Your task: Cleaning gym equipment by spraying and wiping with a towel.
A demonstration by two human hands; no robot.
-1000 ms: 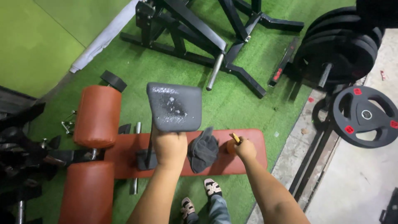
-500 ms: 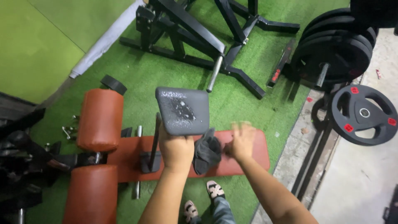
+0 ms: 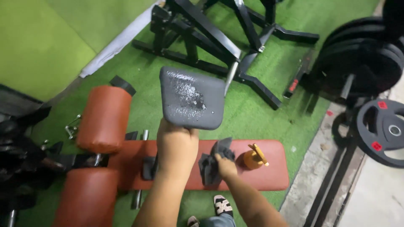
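Now L hand (image 3: 176,147) on pad (image 3: 191,98), R hand (image 3: 226,166) on cloth (image 3: 212,164)

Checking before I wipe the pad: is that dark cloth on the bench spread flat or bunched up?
Bunched up. The dark cloth sits crumpled in folds on the red bench, with the right hand gripping it.
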